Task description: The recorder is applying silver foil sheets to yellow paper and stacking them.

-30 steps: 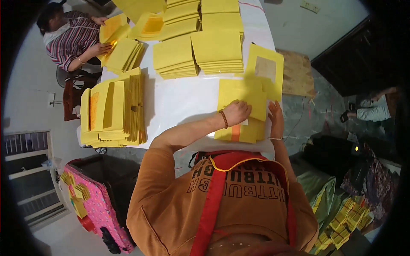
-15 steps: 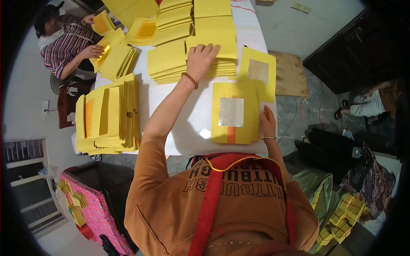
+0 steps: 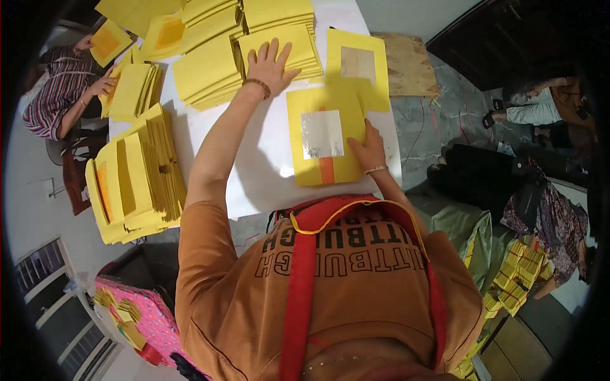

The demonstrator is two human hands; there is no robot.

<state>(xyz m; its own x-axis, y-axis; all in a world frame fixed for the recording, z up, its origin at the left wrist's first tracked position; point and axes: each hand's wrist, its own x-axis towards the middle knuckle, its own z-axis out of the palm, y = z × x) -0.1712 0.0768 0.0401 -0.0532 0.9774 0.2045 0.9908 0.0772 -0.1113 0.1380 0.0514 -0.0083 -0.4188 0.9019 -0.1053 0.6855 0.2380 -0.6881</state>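
Observation:
My left hand (image 3: pixel 270 66) lies palm down with spread fingers on a stack of folded yellow papers (image 3: pixel 305 41). Close to me on the white table is a pile of yellow paper sheets (image 3: pixel 305 168), its top one bearing a silver foil square (image 3: pixel 322 134) over an orange stripe. Against that pile's right edge rests my right hand (image 3: pixel 370 149), thumb over the top sheet and apart from the fingers. Just beyond, another yellow sheet (image 3: pixel 375 57) with a pale square lies partly under the pile.
A tall stack of folded yellow papers (image 3: pixel 130 178) stands at the table's left corner. Across the left side, a person in a striped top (image 3: pixel 60 89) handles yellow papers. More folded stacks (image 3: pixel 206 70) fill the far side. A wooden board (image 3: pixel 406 66) is right of the table.
My left hand's fingers have spread on the folded stack. My right hand has moved onto the pile's edge, thumb now over it. The whole view has shifted, with the table appearing higher and further left.

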